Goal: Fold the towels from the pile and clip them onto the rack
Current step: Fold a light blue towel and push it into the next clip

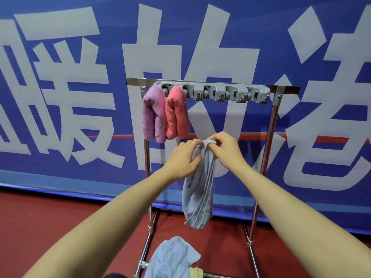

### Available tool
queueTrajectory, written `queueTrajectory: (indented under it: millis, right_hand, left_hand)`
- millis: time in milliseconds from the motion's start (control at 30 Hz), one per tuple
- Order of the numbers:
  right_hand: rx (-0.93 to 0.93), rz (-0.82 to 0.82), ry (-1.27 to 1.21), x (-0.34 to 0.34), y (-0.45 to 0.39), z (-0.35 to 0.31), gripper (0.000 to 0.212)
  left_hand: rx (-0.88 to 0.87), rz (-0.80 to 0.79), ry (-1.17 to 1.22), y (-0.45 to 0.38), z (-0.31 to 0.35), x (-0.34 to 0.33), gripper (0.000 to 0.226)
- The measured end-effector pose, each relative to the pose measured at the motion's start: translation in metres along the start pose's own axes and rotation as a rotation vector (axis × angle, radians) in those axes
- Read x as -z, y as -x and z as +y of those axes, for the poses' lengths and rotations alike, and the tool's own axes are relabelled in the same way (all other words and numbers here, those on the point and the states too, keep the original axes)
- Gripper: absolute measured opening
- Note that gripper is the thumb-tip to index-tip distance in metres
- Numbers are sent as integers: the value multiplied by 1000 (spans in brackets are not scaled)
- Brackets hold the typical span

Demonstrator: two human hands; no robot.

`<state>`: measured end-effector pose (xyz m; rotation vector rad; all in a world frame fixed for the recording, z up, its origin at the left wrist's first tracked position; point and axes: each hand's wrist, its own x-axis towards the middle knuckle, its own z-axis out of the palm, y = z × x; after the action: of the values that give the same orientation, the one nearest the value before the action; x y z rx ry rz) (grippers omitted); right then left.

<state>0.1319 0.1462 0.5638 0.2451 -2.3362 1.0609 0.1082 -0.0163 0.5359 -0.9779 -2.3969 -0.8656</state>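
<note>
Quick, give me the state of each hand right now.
Left hand: closed, gripping the grey-blue towel just below its top.
Right hand: closed, pinching the same towel's top edge.

The towel (197, 189) pinched in my left hand (183, 160) and right hand (227, 151) is pale grey-blue, plain, with no print. On the silver metal rack (269, 125), the clip bar (220, 93) along the top is flat grey. Hanging from the clip bar's left end is a lilac towel (152, 115), and just right of it a coral-pink towel (176, 113). Below the rack lies another pale blue towel (170, 257), with what may be a yellow cloth (195, 272) at its edge. Behind the rack, the banner (60, 47) is deep blue with large white characters and an orange-red stripe. The floor (50, 213) is dark red.
</note>
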Motion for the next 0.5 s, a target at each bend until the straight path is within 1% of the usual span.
queueTrajectory:
  millis: [67, 200, 233, 300, 367, 433, 500]
  right_hand:
    - [-20, 72, -19, 2, -3, -1, 11]
    - [-26, 176, -44, 7, -9, -4, 11]
    - [-24, 201, -47, 8, -10, -4, 12]
    - [-35, 261, -64, 12, -13, -5, 14]
    - [-60, 317, -79, 17, -15, -5, 17]
    - [-86, 351, -55, 21, -16, -3, 17]
    - [-124, 370, -13, 24, -14, 1, 16]
  left_hand:
    - [2, -18, -22, 5, -4, -3, 33]
    - [53, -113, -157, 10, -11, -12, 58]
    - [70, -154, -208, 10, -14, -14, 58]
    - [104, -236, -308, 10, -19, -19, 49]
    - [136, -267, -395, 11, -21, -21, 43]
    - [168, -220, -450, 8, -22, -19, 39]
    - [176, -134, -523, 2, -23, -10, 38]
